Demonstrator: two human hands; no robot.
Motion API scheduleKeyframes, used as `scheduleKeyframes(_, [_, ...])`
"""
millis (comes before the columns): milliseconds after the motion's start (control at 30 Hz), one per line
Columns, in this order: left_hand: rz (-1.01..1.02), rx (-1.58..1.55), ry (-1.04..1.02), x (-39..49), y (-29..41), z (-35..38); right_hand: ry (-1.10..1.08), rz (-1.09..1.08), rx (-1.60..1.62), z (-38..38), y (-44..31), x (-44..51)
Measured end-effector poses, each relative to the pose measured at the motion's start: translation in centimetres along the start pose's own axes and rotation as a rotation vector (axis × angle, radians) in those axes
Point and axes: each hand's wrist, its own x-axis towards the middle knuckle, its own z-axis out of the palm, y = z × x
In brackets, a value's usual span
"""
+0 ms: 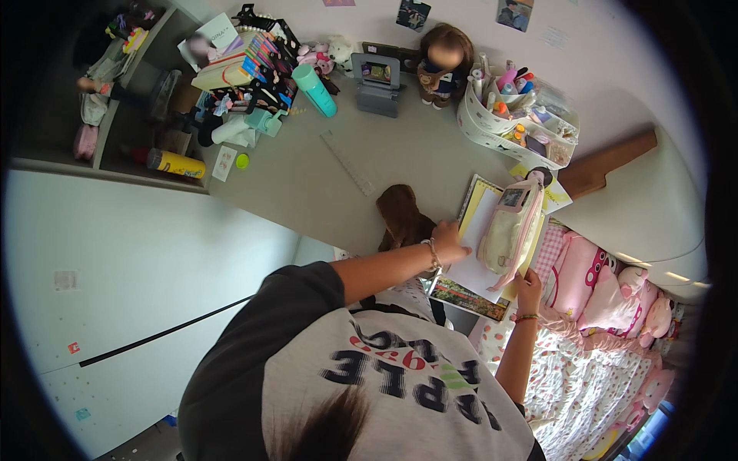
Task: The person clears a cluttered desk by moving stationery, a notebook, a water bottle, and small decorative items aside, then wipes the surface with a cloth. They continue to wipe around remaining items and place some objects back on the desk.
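A loose stack of a white sheet of paper (pixel 470 271), a yellow notebook or folder and a book with a colourful cover (pixel 470 297) lies at the desk's near right edge, partly overhanging it. On top rests a cream zippered pencil case (pixel 510 233) with pink trim. My left hand (pixel 450 245) grips the stack's left edge, its thumb over the white sheet. At the lower right, my right hand (pixel 527 283) pinches the stack's yellow edge beside the case. A dark brown fuzzy item (pixel 400 213), its kind unclear, lies just left of my left hand.
On the desk (pixel 277 173) lie a clear ruler (pixel 347 162), a turquoise bottle (pixel 315 90) and a small screen device (pixel 376 85). A white organizer (pixel 490 129) full of pens stands beside a doll (pixel 443 66). Pink plush pillows (pixel 605 294) lie on the bed at right.
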Motion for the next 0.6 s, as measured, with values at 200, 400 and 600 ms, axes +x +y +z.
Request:
scheduleKeyframes(200, [0.307, -0.44, -0.013, -3.4, -4.5, -9.1, 0.501, 0.065, -0.05, -0.8, -6.9, -2.8])
scheduleKeyframes(400, [0.615, 0.159, 0.495, -3.8, -11.8, -22.5, 0.541, -0.732, -0.214, 9.7, -18.5, -7.3])
scheduleKeyframes(600, [0.598, -0.248, 0.563, 4.1, -14.0, -25.6, 0.038, -0.592, -0.913, 24.8, -18.6, -8.6])
